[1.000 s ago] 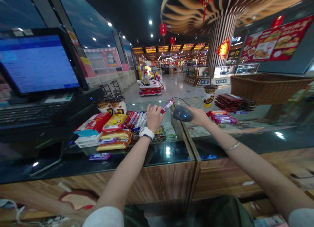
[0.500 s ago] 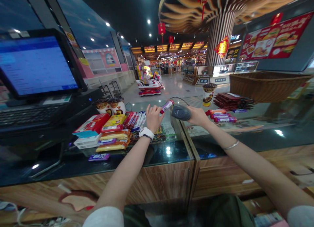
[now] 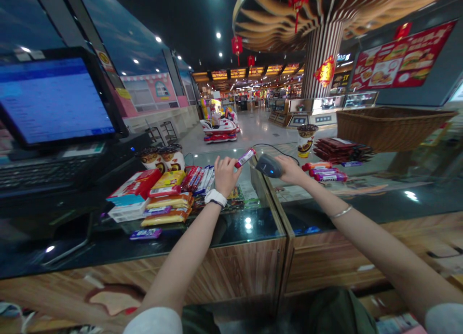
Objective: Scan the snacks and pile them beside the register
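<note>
My left hand (image 3: 226, 176), with a white band at the wrist, pinches one end of a small purple and red candy roll (image 3: 246, 157) above the glass counter. A dark barcode scanner (image 3: 269, 166) is gripped in my right hand (image 3: 290, 170), its head turned toward the roll and a small blue light showing on it. Scanner and roll are apart. Left of my left hand lie blue-and-white wrapped bars (image 3: 204, 179), red bars (image 3: 191, 179) and stacked yellow packs (image 3: 169, 209). Several similar rolls (image 3: 330, 175) lie to the right of my right hand.
A monitor (image 3: 58, 100) and keyboard (image 3: 43, 172) stand at the left. Boxes (image 3: 133, 187) and cups (image 3: 171, 158) sit near them. At the right are another cup (image 3: 306, 141), dark red packets (image 3: 338, 150) and a wicker basket (image 3: 390, 129). The scanner's cable curves behind it.
The scanner has moved slightly right, away from the roll, and a blue light now shows on it. My left hand still holds the roll in nearly the same place.
</note>
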The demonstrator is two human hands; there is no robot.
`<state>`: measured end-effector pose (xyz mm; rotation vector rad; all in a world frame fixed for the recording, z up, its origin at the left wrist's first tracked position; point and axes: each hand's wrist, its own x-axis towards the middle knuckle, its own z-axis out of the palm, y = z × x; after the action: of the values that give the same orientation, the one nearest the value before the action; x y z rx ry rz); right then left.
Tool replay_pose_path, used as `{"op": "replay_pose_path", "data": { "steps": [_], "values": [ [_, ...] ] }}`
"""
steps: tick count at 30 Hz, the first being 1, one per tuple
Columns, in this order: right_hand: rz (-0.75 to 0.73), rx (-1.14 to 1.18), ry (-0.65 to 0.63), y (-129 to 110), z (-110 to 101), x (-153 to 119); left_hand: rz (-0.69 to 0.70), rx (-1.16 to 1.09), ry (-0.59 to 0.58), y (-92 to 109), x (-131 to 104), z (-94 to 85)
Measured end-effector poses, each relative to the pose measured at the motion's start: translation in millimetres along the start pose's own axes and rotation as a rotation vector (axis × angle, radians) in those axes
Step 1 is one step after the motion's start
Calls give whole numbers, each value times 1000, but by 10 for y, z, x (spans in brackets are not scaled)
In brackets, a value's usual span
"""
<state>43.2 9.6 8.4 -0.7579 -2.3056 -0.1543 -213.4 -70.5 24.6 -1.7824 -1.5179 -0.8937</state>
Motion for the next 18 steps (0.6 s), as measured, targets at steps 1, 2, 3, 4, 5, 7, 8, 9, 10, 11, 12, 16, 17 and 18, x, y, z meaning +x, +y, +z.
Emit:
{"op": "replay_pose_path", "data": {
  "steps": [1, 2, 3, 4, 5, 7, 8, 9, 10, 11, 12, 16, 17, 18],
  "values": [
    [2, -3, -8, 33, 29, -6, -4, -4, 1, 1, 0, -1],
    [9, -2, -19, 65, 59, -14, -7, -9, 1, 2, 0, -4],
    [20, 3, -36, 95, 88, -23, -9, -13, 2, 5, -1, -9],
    [30, 13, -56, 126, 116, -34, -10, -16, 2, 7, -2, -14],
    [38, 25, -78, 158, 141, -46, -10, -21, 3, 10, -4, -19],
    [40, 48, -124, 226, 179, -68, -12, -29, 2, 14, -7, -29],
    [37, 55, -148, 261, 191, -78, -13, -32, 0, 16, -8, -32],
    [33, 59, -170, 297, 200, -87, -16, -35, -3, 18, -8, -35],
    [30, 60, -190, 331, 205, -94, -18, -37, -8, 19, -9, -37],
    [30, 57, -208, 362, 208, -101, -20, -38, -13, 21, -8, -39],
    [36, 51, -220, 391, 211, -107, -22, -39, -17, 23, -8, -40],
    [77, 31, -251, 472, 225, -122, -25, -40, -27, 32, -4, -46],
    [80, 30, -256, 485, 230, -123, -23, -39, -29, 35, -4, -48],
    [80, 30, -261, 496, 234, -124, -21, -39, -31, 37, -4, -49]
  ]
}}
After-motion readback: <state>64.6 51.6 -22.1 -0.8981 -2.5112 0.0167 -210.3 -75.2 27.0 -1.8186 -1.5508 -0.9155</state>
